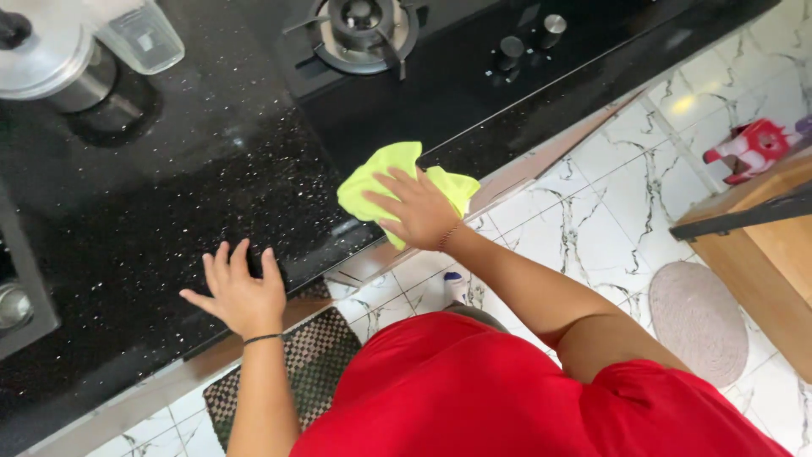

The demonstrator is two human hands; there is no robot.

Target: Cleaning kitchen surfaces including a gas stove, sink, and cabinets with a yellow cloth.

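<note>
My right hand presses flat on a yellow-green cloth near the front edge of a black speckled countertop. The cloth lies bunched just in front of the black gas hob. My left hand rests on the counter's front edge, fingers spread, holding nothing; a dark band circles its wrist. I wear a red top.
A gas burner and two knobs sit on the hob. A steel pot with lid and a clear container stand at the back left. On the marble floor: checkered mat, round mat, wooden furniture, red toy.
</note>
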